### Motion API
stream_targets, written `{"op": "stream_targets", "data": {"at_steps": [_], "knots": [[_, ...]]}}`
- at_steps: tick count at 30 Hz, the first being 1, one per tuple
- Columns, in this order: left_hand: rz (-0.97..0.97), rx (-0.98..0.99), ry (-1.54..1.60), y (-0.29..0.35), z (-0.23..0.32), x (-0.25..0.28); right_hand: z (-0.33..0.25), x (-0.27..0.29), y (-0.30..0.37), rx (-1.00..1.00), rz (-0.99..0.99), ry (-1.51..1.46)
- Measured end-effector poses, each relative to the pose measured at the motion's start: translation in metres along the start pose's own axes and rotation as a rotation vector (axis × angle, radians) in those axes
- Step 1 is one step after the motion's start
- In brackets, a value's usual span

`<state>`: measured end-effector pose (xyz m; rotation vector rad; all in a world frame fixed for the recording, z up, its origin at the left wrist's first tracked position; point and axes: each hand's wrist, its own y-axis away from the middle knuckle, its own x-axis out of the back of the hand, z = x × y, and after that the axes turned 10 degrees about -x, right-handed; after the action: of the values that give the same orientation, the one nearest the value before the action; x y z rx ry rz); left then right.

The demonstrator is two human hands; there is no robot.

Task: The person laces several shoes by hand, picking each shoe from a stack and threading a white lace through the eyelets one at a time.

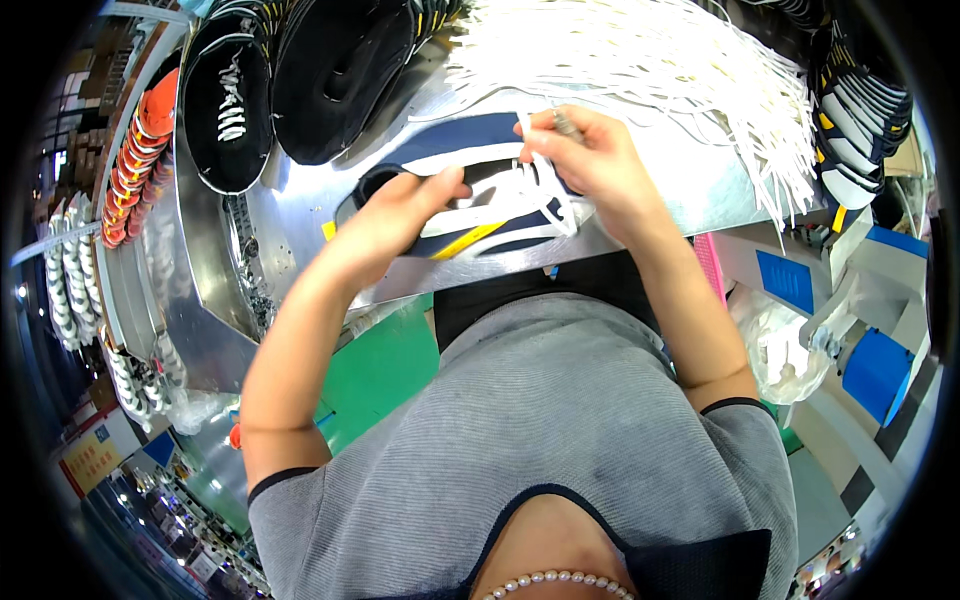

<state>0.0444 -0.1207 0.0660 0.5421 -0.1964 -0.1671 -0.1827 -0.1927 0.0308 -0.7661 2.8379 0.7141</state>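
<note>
A navy and white shoe upper (pixel 440 160) with a yellow stripe lies on the metal worktop in front of me. My left hand (pixel 408 208) is closed on its left part, thumb stretched over the opening. At the upper's right end my right hand (pixel 585 150) pinches a white shoelace (pixel 522 132). Lace strands run loosely across the upper toward that hand. A small grey metal piece (pixel 567 126) shows between the right fingers; whether it is a tool or a ring I cannot tell.
The metal worktop (pixel 690 195) bears a large heap of white laces (pixel 640 60) at the back. Black uppers (pixel 228 115) stand in stacks at the back left, one partly laced. Orange pieces (pixel 140 160) hang further left. More white and black uppers (pixel 850 130) are stacked at right.
</note>
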Motion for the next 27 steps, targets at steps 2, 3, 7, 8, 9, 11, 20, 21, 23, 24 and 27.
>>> {"op": "stream_targets", "data": {"at_steps": [2,3,7,8,9,11,20,21,23,24,27], "knots": [[-0.04,0.02,0.325,-0.022,0.001,-0.008,0.011,-0.014,-0.003,0.096,0.023,-0.026],[-0.047,0.021,0.324,-0.025,0.003,-0.015,0.009,-0.013,-0.003,0.057,0.059,0.07],[0.206,-0.074,0.134,-0.027,-0.001,-0.034,0.02,-0.011,-0.006,0.07,0.186,0.333],[0.286,-0.189,0.106,-0.027,-0.004,-0.038,0.019,-0.01,-0.006,0.066,0.194,0.329],[0.335,-0.271,0.148,-0.026,-0.002,-0.044,0.013,-0.013,-0.003,0.071,0.205,0.385],[0.334,-0.328,0.103,-0.031,-0.006,-0.046,0.013,-0.01,-0.002,0.083,0.192,0.471],[0.39,-0.371,-0.058,-0.035,-0.014,-0.049,0.014,0.001,0.02,0.294,0.208,0.565],[0.385,-0.369,-0.058,-0.035,-0.013,-0.051,0.014,0.005,0.023,0.275,0.181,0.56],[0.414,-0.402,-0.102,-0.034,-0.011,-0.054,0.014,0.007,0.024,0.307,0.202,0.591],[0.411,-0.402,-0.103,-0.034,-0.009,-0.055,0.014,0.007,0.024,0.345,0.219,0.622],[0.397,-0.423,-0.074,-0.032,-0.007,-0.056,0.014,0.012,0.022,0.386,0.205,0.654]]}}
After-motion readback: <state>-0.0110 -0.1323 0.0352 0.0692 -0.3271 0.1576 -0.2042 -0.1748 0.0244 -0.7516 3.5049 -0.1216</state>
